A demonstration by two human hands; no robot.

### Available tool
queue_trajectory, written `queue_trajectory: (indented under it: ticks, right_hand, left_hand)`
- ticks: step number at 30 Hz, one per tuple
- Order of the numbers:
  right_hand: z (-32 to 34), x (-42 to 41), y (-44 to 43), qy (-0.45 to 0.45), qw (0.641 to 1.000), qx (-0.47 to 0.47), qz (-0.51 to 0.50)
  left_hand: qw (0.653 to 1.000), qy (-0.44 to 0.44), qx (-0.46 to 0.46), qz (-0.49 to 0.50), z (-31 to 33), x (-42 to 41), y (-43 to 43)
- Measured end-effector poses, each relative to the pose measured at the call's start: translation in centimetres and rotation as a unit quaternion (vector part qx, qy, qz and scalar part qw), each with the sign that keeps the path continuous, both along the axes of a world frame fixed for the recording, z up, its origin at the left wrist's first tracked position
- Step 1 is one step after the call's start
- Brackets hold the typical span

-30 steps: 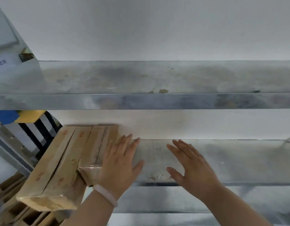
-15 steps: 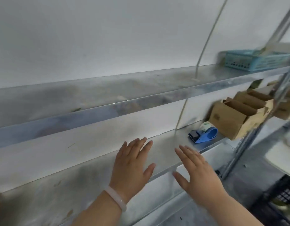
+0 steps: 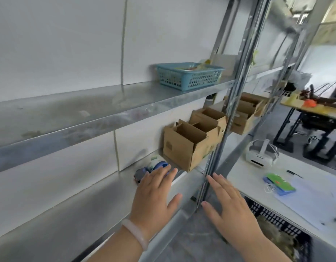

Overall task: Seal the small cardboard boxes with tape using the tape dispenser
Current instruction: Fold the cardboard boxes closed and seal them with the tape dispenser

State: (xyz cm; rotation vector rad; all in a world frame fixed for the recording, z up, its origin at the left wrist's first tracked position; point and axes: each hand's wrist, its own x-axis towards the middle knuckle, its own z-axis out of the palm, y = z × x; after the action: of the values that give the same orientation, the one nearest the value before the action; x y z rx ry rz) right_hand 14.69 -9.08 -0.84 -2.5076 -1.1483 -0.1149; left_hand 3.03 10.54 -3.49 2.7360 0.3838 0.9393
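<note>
Head view. Both hands are released and hold nothing. The left hand (image 3: 154,195) is flat with straight, spread fingers, and its fingertips overlap the blue plastic tape dispenser (image 3: 158,165); contact cannot be told. The right hand (image 3: 231,210) is flat in front of the perforated steel upright (image 3: 220,138).

The rounded dispenser lies on the dull galvanised lower shelf (image 3: 69,214), just beside the nearest of a row of small cardboard boxes (image 3: 184,148). These are brown and square-edged, with top flaps standing open.

Above, the upper shelf (image 3: 88,110), of the same smudged metal, carries a blue lattice plastic basket (image 3: 190,76). A pale smooth bracelet (image 3: 137,233) is on the left wrist. A white bench (image 3: 244,176) stands at right.
</note>
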Motion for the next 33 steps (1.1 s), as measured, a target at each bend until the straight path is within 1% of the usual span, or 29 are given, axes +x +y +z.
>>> queue_trajectory:
  ticks: [6, 8, 10, 13, 16, 19, 22, 24, 26, 28, 29, 31, 33]
  right_hand:
    - [-1.3, 7.3, 3.3, 0.073, 0.997, -0.030, -0.026]
    - [-1.4, 10.0, 5.4, 0.101, 0.994, -0.022, -0.043]
    - [-1.3, 12.6, 7.9, 0.157, 0.985, 0.005, -0.077]
    - [-1.1, 16.4, 12.1, 0.275, 0.947, 0.074, -0.148]
    - [-1.2, 19.6, 15.3, 0.362, 0.900, 0.143, -0.197]
    - [-1.6, 21.8, 17.4, 0.439, 0.849, 0.174, -0.238]
    - [-2.1, 23.0, 18.3, 0.521, 0.788, 0.200, -0.261]
    - [-2.7, 23.5, 18.5, 0.538, 0.770, 0.218, -0.264]
    - [-3.6, 23.8, 18.1, 0.540, 0.755, 0.260, -0.264]
    - [-4.2, 24.0, 17.2, 0.562, 0.710, 0.334, -0.261]
    - [-4.1, 24.0, 16.6, 0.565, 0.704, 0.344, -0.259]
    - [-3.5, 24.0, 15.4, 0.558, 0.715, 0.337, -0.254]
    - [-2.7, 24.5, 14.2, 0.562, 0.704, 0.360, -0.241]
  left_hand:
    - [1.000, 0.021, -0.002, -0.013, -1.2, 8.9, 3.0]
    - [0.999, 0.038, -0.010, -0.016, -2.0, 11.6, 4.5]
    - [0.998, 0.052, -0.021, -0.015, -2.7, 13.9, 5.8]
    - [0.997, 0.066, -0.030, -0.015, -3.3, 16.9, 7.8]
    - [0.997, 0.069, -0.031, -0.017, -3.2, 19.7, 10.2]
    - [0.997, 0.074, -0.027, -0.011, -3.1, 21.4, 11.6]
    - [0.996, 0.084, -0.036, -0.002, -3.5, 21.7, 12.1]
    - [0.994, 0.095, -0.049, 0.007, -3.9, 21.6, 12.4]
    - [0.992, 0.101, -0.072, 0.017, -4.1, 21.5, 13.0]
    - [0.990, 0.095, -0.097, 0.035, -3.9, 21.4, 13.5]
    - [0.989, 0.091, -0.107, 0.045, -3.6, 21.3, 13.6]
    - [0.986, 0.085, -0.131, 0.062, -3.1, 21.2, 13.6]
    - [0.983, 0.069, -0.150, 0.076, -2.7, 21.1, 13.2]
